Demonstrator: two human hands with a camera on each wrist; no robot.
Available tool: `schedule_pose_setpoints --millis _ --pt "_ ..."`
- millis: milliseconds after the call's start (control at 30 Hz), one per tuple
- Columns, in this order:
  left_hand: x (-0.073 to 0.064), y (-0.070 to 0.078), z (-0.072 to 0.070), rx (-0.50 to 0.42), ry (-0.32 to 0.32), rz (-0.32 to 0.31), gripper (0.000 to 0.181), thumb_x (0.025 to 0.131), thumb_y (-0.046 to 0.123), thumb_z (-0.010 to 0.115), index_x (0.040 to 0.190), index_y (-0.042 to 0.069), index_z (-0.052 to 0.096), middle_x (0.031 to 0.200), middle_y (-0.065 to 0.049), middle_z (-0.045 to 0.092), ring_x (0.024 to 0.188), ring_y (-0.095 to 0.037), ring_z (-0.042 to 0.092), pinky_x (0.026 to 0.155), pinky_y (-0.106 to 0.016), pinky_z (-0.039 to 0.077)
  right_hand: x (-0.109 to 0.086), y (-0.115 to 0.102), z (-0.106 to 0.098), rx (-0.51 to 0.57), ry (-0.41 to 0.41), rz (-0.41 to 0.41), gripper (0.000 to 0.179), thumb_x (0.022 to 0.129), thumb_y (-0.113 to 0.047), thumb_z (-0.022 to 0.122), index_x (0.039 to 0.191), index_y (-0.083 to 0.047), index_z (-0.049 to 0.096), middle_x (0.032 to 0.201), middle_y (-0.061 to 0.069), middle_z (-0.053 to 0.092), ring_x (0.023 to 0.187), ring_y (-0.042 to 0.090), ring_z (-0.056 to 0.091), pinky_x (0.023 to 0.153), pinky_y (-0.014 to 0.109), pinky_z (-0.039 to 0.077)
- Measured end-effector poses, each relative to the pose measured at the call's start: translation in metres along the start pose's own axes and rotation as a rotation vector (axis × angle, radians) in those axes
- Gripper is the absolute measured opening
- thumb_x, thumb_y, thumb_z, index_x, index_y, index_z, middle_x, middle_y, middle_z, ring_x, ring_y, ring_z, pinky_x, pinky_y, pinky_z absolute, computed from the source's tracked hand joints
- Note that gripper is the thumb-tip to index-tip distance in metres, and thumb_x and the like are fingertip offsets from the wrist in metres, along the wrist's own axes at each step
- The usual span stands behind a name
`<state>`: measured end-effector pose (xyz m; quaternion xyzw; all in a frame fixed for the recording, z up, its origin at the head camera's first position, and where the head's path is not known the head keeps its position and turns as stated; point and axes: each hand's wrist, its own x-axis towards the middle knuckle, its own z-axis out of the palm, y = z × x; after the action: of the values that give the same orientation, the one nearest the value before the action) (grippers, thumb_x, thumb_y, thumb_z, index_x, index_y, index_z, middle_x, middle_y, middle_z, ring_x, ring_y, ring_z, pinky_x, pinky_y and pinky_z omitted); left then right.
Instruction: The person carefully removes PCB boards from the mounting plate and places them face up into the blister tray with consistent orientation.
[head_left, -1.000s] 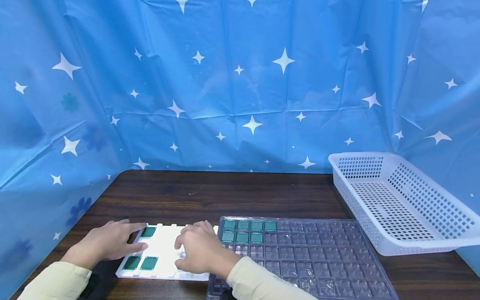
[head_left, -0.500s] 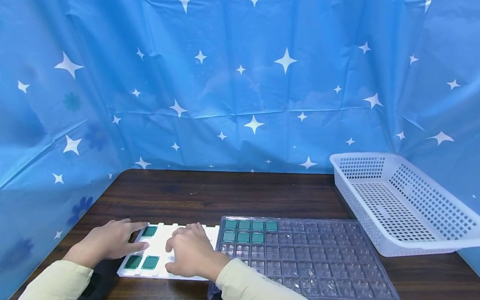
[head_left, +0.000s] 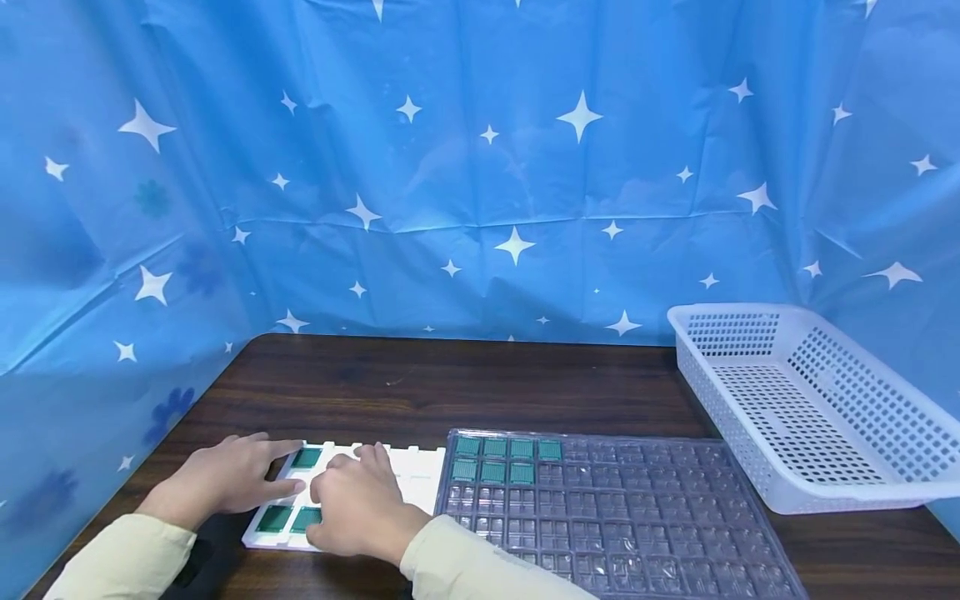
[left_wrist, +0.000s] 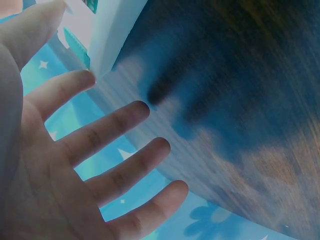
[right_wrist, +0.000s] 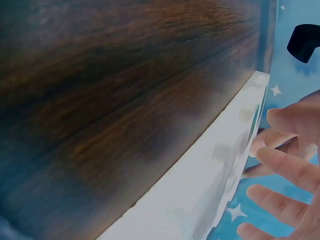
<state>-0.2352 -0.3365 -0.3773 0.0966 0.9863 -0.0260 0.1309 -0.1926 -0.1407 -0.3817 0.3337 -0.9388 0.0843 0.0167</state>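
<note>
In the head view a white slotted tray point(head_left: 420, 477) lies on the table, with a green chip point(head_left: 306, 458) in its far left slot and two more in the near row, a left one point(head_left: 274, 518) and a right one point(head_left: 303, 517). My left hand point(head_left: 225, 477) is at the tray's left end, index fingertip by the far corner and thumb over the left side; its other fingers spread straight in the left wrist view. My right hand point(head_left: 363, 508) is over the tray's middle, partly covering the right near chip. Its fingers point(right_wrist: 287, 167) look loosely spread, nothing showing between them.
Right of the white tray is a clear plastic compartment tray point(head_left: 615, 517), with several green chips point(head_left: 493, 448) in its two far rows at the left. A white perforated basket point(head_left: 810, 492) stands at the back right. A blue star-patterned curtain point(head_left: 480, 167) borders the table point(head_left: 480, 383).
My right hand has moved left along the white tray, toward the chip at the right of the near row. My left hand stays at the tray's left end. The head view has shifted slightly.
</note>
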Motion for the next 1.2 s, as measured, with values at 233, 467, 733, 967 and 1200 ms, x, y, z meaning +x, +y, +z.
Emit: schedule_pose_setpoints --millis 233,467,733,967,1200 --pt "-0.001 0.0 -0.001 -0.006 -0.004 -0.008 0.082 0.079 0.068 0.065 0.136 0.011 0.056 0.128 -0.031 0.058 0.114 -0.053 0.055 0.083 -0.072 0.047 0.005 -0.004 0.003 -0.033 -0.001 0.013 0.019 0.078 -0.043 0.073 0.096 -0.035 0.075 0.109 -0.014 0.067 0.125 0.024 0.054 0.114 0.051 0.035" --pt "-0.002 0.0 0.0 -0.004 0.001 -0.013 0.081 0.079 0.068 0.065 0.136 0.011 0.057 0.129 -0.03 0.058 0.115 -0.053 0.055 0.084 -0.071 0.046 0.009 -0.009 0.005 -0.042 -0.011 0.027 0.011 0.077 -0.043 0.075 0.077 -0.032 0.073 0.11 -0.012 0.068 0.126 0.026 0.055 0.114 0.051 0.035" --pt "-0.003 0.0 0.0 0.008 0.011 -0.02 0.081 0.079 0.071 0.063 0.136 0.013 0.057 0.131 -0.03 0.057 0.116 -0.054 0.054 0.083 -0.072 0.046 0.012 -0.014 0.01 -0.07 -0.023 0.06 0.035 0.077 -0.046 0.076 0.052 -0.026 0.06 0.116 -0.011 0.067 0.122 0.024 0.056 0.116 0.05 0.033" --pt "-0.008 -0.003 0.004 0.053 0.033 -0.014 0.083 0.08 0.075 0.057 0.139 0.016 0.055 0.135 -0.032 0.052 0.119 -0.056 0.049 0.081 -0.071 0.047 0.012 -0.016 0.011 -0.088 -0.012 0.064 0.036 0.076 -0.047 0.075 0.052 -0.025 0.06 0.118 -0.011 0.067 0.12 0.022 0.056 0.115 0.047 0.034" --pt "-0.012 -0.006 0.003 0.082 0.042 -0.019 0.083 0.078 0.076 0.058 0.139 0.018 0.055 0.133 -0.029 0.054 0.114 -0.052 0.053 0.079 -0.068 0.049 0.012 -0.016 0.011 -0.072 -0.016 0.038 0.039 0.076 -0.045 0.076 0.05 -0.024 0.057 0.12 -0.01 0.067 0.123 0.023 0.056 0.115 0.048 0.034"
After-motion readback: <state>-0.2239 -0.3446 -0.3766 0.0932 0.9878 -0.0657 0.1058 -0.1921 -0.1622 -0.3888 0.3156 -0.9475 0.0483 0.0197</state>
